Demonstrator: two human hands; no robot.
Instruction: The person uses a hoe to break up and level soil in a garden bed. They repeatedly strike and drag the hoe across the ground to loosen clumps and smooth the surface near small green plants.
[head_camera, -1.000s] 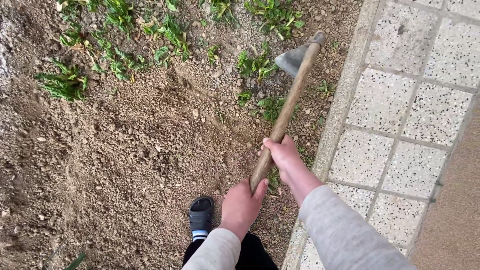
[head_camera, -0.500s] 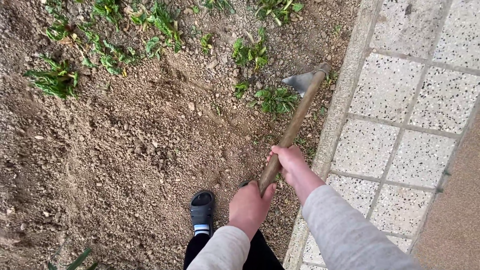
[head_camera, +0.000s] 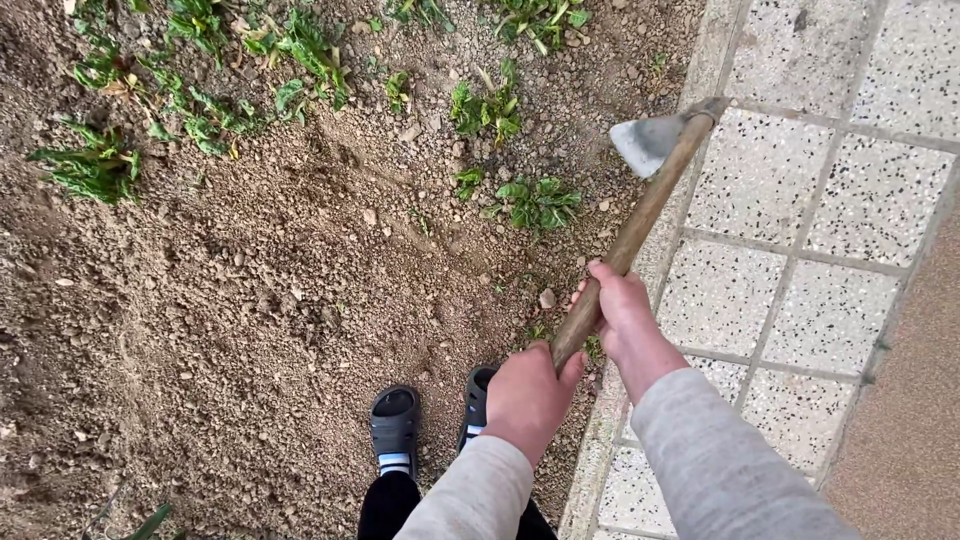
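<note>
Lifted since half a second ago, the grey metal hoe blade (head_camera: 648, 142) now hangs over the speckled paving's (head_camera: 760, 180) edge. Left hand (head_camera: 527, 398) and right hand (head_camera: 622, 308), stacked for leverage, clamp the brown wooden handle (head_camera: 632, 236) beside tilled soil (head_camera: 250, 330) and green weeds (head_camera: 535, 200).

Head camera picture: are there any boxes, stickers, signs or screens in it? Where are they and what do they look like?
None: no package, label, sign or screen shows.
Only these show:
Hoe: wooden handle, grey blade, held by the left hand and right hand.
Soil: brown, with green weeds.
Paving: pale speckled squares on the right.
</note>
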